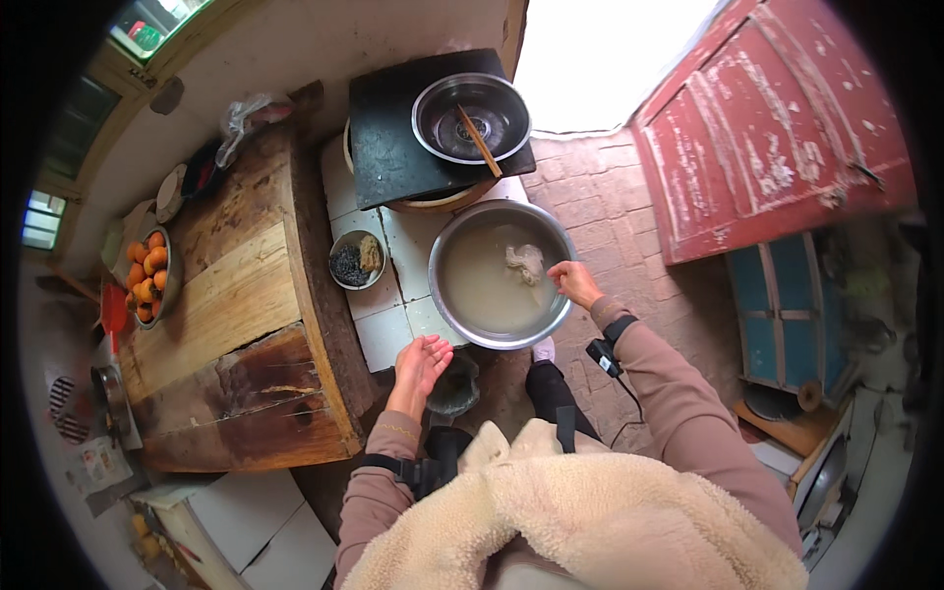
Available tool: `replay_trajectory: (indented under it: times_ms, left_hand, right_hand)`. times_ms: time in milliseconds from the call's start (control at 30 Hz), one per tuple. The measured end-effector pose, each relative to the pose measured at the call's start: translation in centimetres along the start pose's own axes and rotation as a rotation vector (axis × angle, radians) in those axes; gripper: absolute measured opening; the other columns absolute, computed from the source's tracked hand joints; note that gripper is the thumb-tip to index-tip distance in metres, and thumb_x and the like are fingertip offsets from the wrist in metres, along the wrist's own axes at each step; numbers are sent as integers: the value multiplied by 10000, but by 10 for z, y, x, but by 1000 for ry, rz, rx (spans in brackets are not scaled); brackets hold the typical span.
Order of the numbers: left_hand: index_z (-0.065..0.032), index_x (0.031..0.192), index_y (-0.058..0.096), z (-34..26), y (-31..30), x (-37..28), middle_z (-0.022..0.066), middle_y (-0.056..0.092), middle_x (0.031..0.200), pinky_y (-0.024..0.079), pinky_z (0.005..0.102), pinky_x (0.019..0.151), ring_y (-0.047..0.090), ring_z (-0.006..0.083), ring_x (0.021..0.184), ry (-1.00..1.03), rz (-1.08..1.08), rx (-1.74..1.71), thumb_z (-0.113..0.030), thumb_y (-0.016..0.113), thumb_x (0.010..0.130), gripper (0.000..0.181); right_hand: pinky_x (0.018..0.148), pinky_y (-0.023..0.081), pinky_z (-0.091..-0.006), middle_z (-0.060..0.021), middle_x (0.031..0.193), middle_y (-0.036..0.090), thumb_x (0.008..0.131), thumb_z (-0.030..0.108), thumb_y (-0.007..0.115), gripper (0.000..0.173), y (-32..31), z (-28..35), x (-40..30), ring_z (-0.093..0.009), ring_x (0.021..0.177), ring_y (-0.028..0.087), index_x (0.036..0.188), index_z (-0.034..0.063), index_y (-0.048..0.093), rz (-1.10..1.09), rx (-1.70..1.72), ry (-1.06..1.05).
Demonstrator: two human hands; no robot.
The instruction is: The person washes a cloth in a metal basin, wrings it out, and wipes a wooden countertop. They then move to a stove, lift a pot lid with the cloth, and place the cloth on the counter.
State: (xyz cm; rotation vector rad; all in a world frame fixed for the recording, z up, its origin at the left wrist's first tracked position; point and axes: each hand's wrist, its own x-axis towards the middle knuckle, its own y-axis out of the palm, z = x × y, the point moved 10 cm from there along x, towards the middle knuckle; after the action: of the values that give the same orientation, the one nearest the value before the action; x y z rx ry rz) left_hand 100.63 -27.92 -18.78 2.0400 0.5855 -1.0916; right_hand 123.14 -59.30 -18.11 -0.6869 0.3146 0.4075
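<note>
A large metal basin [438, 306] of cloudy, beige water stands before me at the edge of a white tiled surface. In the water lies a pale, wet, lumpy mass [525, 263]; whether it is cloth or dough I cannot tell. My right hand [577, 284] is at the basin's right rim, fingers bent inward near the mass. Nothing shows in its fingers, though their inner side is hidden. Off the basin's lower left side, my left hand [422, 371] is held palm up with fingers apart, holding nothing.
Left of the basin sits a small bowl [358, 259] with dark and tan fibrous pieces. Chopsticks [479, 140] lie in a metal bowl [435, 147] on a black board [387, 125]. A wooden cabinet [251, 295] bears persimmons [150, 269]. A red door [767, 140] stands at right.
</note>
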Motion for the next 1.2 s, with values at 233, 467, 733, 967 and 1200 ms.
replay_trajectory:
  times_ms: [233, 467, 733, 967, 1200]
  left_hand:
    - [100, 1204, 480, 77, 43, 39, 270, 564, 1187, 523, 478, 952, 591, 391, 1100, -65, -116, -84, -289, 398, 1037, 432]
    - [66, 1413, 275, 107, 74, 87, 288, 362, 1431, 462, 544, 1025, 459, 437, 1273, -113, -184, -197, -366, 404, 1035, 588]
    - [-89, 1501, 253, 112, 84, 168, 191, 238, 1543, 372, 658, 1029, 317, 414, 1384, -172, -220, -230, -593, 416, 967, 752]
    - [-66, 1259, 523, 86, 142, 182, 162, 633, 1129, 542, 368, 833, 644, 270, 951, -18, 199, -269, -409, 516, 971, 448]
    - [-51, 1213, 558, 79, 167, 163, 131, 641, 1066, 543, 367, 799, 647, 252, 906, 110, 185, -486, -370, 522, 972, 401]
  right_hand:
    - [978, 463, -461, -220, 1384, 435, 877, 74, 506, 466, 36, -2, 104, -415, 1194, 507, 1336, 150, 492, -126, -417, -252]
    - [928, 485, -475, -162, 1119, 618, 739, 209, 719, 384, 117, -32, 95, -362, 1053, 610, 1108, 140, 637, 305, -488, -167]
    - [718, 501, -280, -5, 840, 653, 694, 140, 824, 270, 117, 11, 44, -93, 766, 600, 875, 49, 645, 508, 790, 202]
    - [923, 424, -396, -133, 1071, 532, 647, 7, 677, 508, 47, 115, -13, -304, 1020, 523, 1139, 94, 580, 226, 343, -473]
    - [1053, 259, -615, -155, 1521, 276, 828, 246, 684, 557, 69, 108, -20, -395, 1413, 218, 1362, 234, 527, 210, 49, -482]
